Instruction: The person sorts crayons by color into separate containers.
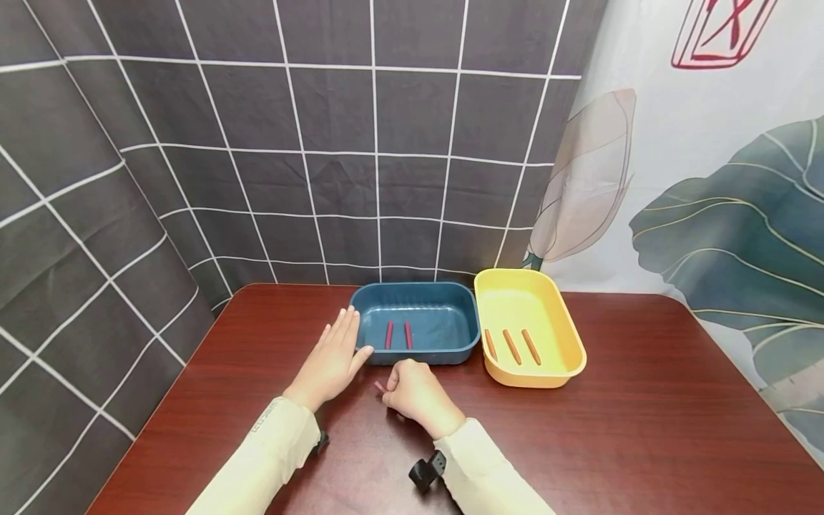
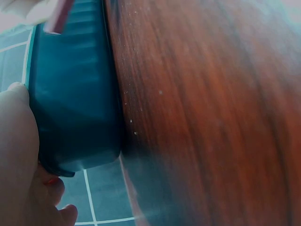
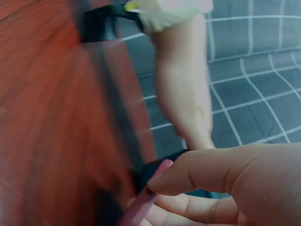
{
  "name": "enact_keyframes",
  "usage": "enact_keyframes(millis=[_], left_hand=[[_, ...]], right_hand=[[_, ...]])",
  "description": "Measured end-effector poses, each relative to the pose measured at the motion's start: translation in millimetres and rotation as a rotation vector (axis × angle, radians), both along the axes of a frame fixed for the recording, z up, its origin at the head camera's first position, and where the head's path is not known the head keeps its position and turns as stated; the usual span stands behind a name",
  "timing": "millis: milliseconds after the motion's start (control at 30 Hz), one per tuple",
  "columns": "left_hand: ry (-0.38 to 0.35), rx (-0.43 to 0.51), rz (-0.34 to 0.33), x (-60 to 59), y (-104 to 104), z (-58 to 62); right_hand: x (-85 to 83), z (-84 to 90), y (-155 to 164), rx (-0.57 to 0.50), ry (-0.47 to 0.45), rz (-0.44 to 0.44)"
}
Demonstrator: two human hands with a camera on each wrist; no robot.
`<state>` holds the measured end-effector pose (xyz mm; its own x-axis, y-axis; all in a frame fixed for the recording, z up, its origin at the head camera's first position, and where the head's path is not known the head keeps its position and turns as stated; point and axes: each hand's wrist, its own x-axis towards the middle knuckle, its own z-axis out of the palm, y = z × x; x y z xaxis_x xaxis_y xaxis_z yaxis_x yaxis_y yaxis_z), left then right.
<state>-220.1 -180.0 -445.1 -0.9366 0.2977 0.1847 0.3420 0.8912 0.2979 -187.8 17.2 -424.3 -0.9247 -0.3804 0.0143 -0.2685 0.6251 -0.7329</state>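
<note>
My right hand (image 1: 420,395) pinches a short dark pink stick (image 3: 141,207) between thumb and fingers, just in front of a blue plastic basin (image 1: 418,358). The same stick hangs blurred at the top of the left wrist view, over the basin's side. My left hand (image 1: 330,366) lies against the basin's left end, its fingers straight and its thumb at the front corner. Inside the basin, two dark pink sticks (image 1: 389,335) lie side by side, apart from each other.
To the right, touching the blue basin, a yellow basin (image 1: 569,336) holds three orange pointed sticks (image 1: 511,347). Both stand near the back of a reddish-brown wooden table (image 1: 631,415). A dark curtain (image 1: 335,179) with white grid lines hangs behind; a leaf-patterned curtain (image 1: 599,236) hangs at right.
</note>
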Motion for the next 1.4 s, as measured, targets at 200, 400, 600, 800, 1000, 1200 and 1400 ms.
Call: enact_keyframes(millis=[200,400,600,800,1000,1200,1400], left_hand=[[-0.023,0.005,-0.002,1.3,-0.3,2.9],[-0.026,0.004,-0.002,1.3,-1.4,4.2],[-0.028,-0.002,0.0,1.3,-1.6,5.7],[-0.019,0.001,-0.006,2.0,-1.5,6.4],[-0.021,0.001,-0.014,2.1,-0.9,3.6],[-0.037,0.002,-0.012,1.3,-1.5,1.4],[-0.034,0.008,-0.017,0.9,-1.7,2.0]], right_hand=[[-7.3,15.0,14.0,-0.078,-0.061,0.025],[-17.2,24.2,26.7,-0.125,-0.049,0.002],[-24.3,29.2,35.9,-0.247,-0.081,-0.04],[-28.2,32.9,41.9,-0.328,-0.078,-0.087],[-31.0,32.2,45.2,-0.388,-0.1,-0.176],[-41.3,30.1,47.0,-0.407,-0.079,-0.226],[-60.0,27.3,52.8,-0.476,-0.113,-0.253]])
